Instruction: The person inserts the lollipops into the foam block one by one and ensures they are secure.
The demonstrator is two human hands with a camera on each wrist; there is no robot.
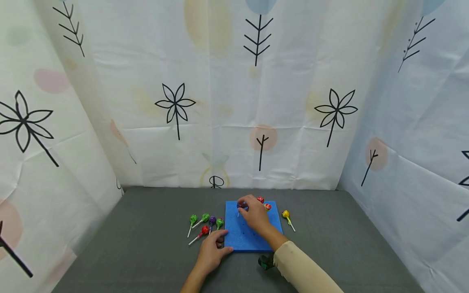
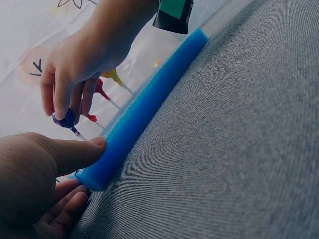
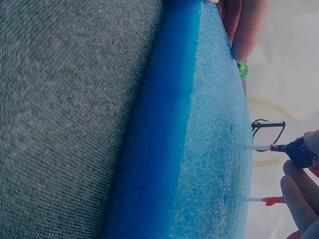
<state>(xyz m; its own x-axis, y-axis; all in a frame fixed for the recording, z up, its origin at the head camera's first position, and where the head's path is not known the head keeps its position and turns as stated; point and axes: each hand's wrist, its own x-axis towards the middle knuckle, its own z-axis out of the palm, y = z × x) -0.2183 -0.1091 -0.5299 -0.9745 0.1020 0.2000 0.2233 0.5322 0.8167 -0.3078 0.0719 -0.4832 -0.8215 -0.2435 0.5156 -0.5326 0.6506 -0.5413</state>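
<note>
Now, left to right across the grey table (image 1: 146, 244):

Loose lollipops: five lie flat on the table just left of the foam board, two green (image 1: 193, 219) (image 1: 205, 217), one purple (image 1: 212, 220), another green (image 1: 219, 222) and a red one (image 1: 204, 230) nearest the person; their white sticks point toward the near-left.

Left hand: the left hand (image 1: 211, 253) rests on the table at the near-left corner of the foam board. Its thumb (image 2: 75, 153) lies straight against the board's edge, and the other fingers curl loosely on the cloth below. It grips nothing; it only presses on the board.

Foam board: the blue foam board (image 1: 245, 238) lies flat on the table, in the middle, in front of the person. Small dark holes dot its top.

Right hand: the right hand (image 1: 253, 211) hangs over the far part of the board, fingers bent downward and pinching a purple-blue lollipop (image 2: 66, 119) by its wrapped head. The stick (image 3: 257, 147) points down at the board, its tip at the foam surface; whether it sits in a hole I cannot tell.

Standing lollipops: two red ones (image 1: 260, 200) (image 1: 268, 206) stand upright in the board just right of the right hand, near the far edge.

Yellow lollipop: one yellow lollipop (image 1: 285, 214) lies on the table just beside the board's right edge.

Sleeve: a cream sleeve (image 1: 300, 268) covers the right forearm, with a dark and green wrist device (image 1: 266, 262) beside the cuff.

Backdrop: white cloth (image 1: 234, 101) printed with black leaf and flower shapes hangs behind and on both sides.
</note>
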